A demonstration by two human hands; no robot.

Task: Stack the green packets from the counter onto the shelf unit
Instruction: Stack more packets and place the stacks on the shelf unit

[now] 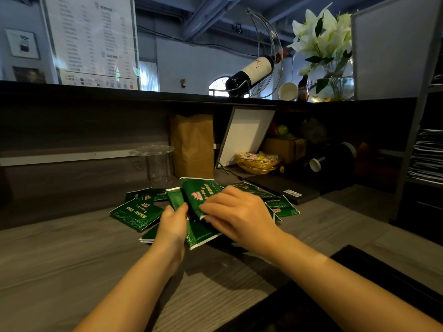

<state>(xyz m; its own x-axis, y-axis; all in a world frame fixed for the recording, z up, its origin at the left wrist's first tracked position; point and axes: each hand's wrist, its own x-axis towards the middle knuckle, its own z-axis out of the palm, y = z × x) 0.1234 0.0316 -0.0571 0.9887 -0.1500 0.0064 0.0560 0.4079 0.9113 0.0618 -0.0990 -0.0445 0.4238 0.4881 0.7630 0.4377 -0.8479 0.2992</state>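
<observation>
Several green packets lie scattered on the grey wooden counter [72, 255] in the middle of the view. My left hand [173, 222] grips a small bundle of green packets [199, 195] held upright above the counter. My right hand [236, 212] closes its fingers on the front packet of that bundle. A loose green packet [136, 213] lies flat to the left, and further ones [281, 207] lie to the right, partly hidden behind my right hand. A shelf unit [424, 164] with stacked papers stands at the far right edge.
Behind the packets stand a brown paper bag [193, 144], a clear glass vase [159, 164], a leaning white board [244, 135] and a yellow basket of sweets [257, 161]. On the raised ledge are a wine bottle in a wire holder [251, 73] and white lilies [321, 37].
</observation>
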